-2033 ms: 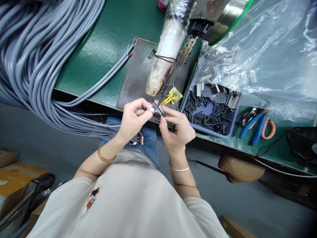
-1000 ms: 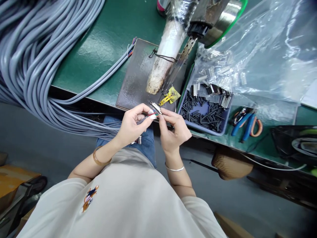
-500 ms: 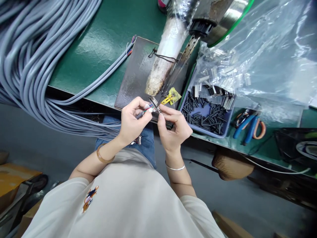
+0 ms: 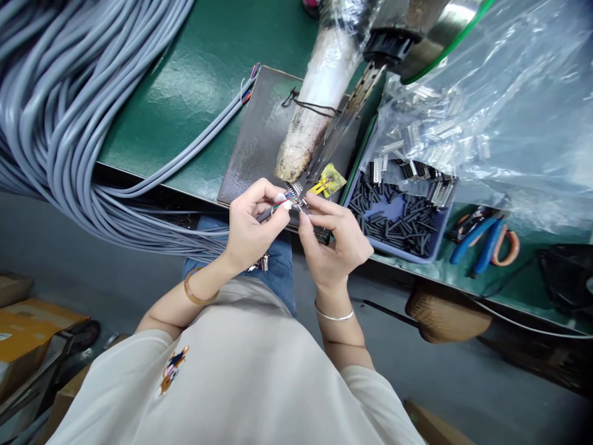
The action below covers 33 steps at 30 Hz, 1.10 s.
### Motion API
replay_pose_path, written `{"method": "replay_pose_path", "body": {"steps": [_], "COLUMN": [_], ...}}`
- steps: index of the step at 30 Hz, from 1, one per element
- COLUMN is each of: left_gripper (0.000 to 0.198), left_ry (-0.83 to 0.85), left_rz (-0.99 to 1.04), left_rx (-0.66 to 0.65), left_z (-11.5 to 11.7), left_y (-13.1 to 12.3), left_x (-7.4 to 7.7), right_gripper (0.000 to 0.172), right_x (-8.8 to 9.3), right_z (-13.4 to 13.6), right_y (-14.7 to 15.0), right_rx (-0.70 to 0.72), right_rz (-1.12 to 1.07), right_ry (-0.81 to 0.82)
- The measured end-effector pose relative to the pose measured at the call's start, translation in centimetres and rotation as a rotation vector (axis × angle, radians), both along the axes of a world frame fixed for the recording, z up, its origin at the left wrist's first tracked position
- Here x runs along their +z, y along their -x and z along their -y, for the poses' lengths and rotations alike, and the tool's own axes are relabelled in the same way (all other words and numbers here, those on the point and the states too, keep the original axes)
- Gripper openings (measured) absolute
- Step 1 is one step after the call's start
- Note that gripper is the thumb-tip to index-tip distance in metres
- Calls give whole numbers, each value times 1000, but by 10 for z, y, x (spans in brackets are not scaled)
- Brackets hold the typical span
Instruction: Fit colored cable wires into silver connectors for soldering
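My left hand (image 4: 252, 219) is closed around the end of a grey cable (image 4: 265, 215), whose thin coloured wires (image 4: 290, 196) fan out past the fingertips. A small metal multi-pin connector (image 4: 297, 190) sits just beyond them, at the tip of a soldering iron (image 4: 331, 145). My right hand (image 4: 336, 241) is closed in a pinch on a thin white wire (image 4: 301, 210) beside the connector. The exact contact between wire and pin is too small to make out. Behind the right fingertips, a yellow piece (image 4: 320, 185) lies by a yellow sponge (image 4: 334, 179).
A dark plate (image 4: 245, 148) lies under the work. To the right stands a purple tray (image 4: 430, 253) with black tubes and connectors, partly under clear plastic. Pliers (image 4: 486, 241) lie farther right. A solder spool (image 4: 445, 37) hangs above. Grey cables (image 4: 60, 111) pile up at the left.
The view has shifted so the bench appears slightly farther right. My right hand has drawn a little away from my left, and the white wire between its fingertips now shows more clearly.
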<state>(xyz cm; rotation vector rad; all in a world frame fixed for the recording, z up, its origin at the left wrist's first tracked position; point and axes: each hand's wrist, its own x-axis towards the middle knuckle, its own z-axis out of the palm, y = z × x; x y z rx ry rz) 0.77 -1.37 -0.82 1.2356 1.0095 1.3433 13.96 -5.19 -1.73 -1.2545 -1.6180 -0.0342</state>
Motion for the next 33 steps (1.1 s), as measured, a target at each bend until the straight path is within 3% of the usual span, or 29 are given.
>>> {"method": "replay_pose_path", "body": {"steps": [7, 23, 30, 33], "left_gripper": [14, 14, 15, 15], "left_ry": [66, -59, 88, 143], "left_rz": [-16, -32, -2, -7], "left_rx": [-46, -34, -103, -122], "left_z": [1, -1, -3, -1], "left_y": [2, 1, 3, 4], "left_x": [-2, 2, 0, -2], "right_gripper": [16, 16, 13, 11], "right_x": [-3, 2, -2, -7], "right_z": [1, -3, 2, 6], "right_y": [-1, 1, -3, -11], "right_rx": [-2, -34, -23, -53], "right_rz": [9, -16, 41, -35], "right_ry": [3, -7, 1, -49]}}
